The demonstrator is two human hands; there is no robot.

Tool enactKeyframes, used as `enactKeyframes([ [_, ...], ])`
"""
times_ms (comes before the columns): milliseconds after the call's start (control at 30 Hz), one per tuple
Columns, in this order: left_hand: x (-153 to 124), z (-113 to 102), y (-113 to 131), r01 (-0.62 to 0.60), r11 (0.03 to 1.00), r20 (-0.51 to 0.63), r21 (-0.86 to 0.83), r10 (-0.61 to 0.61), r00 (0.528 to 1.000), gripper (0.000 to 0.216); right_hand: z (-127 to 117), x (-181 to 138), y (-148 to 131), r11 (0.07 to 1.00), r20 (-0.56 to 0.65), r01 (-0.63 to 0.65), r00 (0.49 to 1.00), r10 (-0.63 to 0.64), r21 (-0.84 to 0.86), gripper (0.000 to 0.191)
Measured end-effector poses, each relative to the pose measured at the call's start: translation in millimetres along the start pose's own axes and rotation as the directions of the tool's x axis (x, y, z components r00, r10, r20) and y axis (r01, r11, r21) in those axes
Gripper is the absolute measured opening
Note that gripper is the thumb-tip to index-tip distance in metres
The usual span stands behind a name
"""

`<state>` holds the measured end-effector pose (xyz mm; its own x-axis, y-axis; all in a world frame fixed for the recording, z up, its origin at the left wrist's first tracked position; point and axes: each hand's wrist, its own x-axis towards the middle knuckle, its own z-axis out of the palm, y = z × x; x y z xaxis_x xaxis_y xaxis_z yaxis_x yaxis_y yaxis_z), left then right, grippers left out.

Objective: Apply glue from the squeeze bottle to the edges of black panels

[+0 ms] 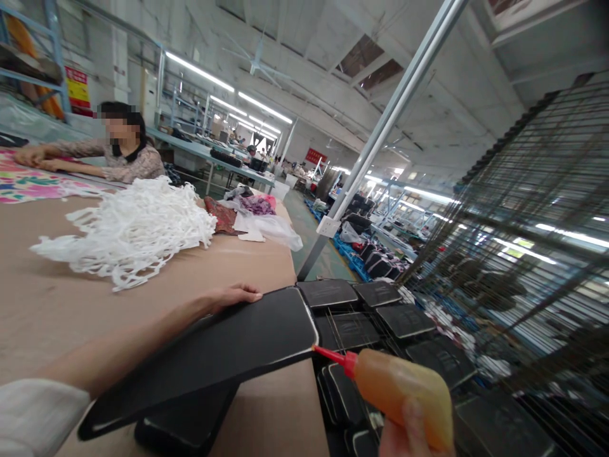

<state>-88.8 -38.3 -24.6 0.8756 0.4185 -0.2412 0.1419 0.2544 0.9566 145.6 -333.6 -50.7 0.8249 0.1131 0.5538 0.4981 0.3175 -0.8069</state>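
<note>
Black panel [209, 355] is held slantwise over the near part of the brown surface [257, 263]; a second black piece [185, 422] is partly covered beneath it. Panel's long axis is run from lower left, near the white sleeve [38, 416], to upper right, where the broad rounded end is pointed toward the stacked black pieces [394, 320] beyond the surface edge. A pale line is seen along its rim.

Far long edge is gripped by the left hand [233, 296], fingertips bent at the rim. Amber bottle [399, 387] is gripped in the right hand [404, 431], thumb laid along its side. Bottle's long axis is slanted; red nozzle [333, 355] is pointed leftward and slightly up, its tip set at the right-hand end of the panel's near edge; whether contact is made cannot be told.

White netted heap [137, 225] is placed farther back on the surface. Writing on the red-and-yellow sign [77, 89] and the distant red banner [316, 157] cannot be read.
</note>
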Motion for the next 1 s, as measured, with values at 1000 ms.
enactKeyframes([
  [1000, 17.4, 4.6, -6.4, 0.023, 0.991, -0.102, -0.131, -0.037, 0.994, 0.047, 58.4, 0.3, -39.9, 0.896, -0.080, -0.286, 0.941, 0.330, 0.341, 0.041],
])
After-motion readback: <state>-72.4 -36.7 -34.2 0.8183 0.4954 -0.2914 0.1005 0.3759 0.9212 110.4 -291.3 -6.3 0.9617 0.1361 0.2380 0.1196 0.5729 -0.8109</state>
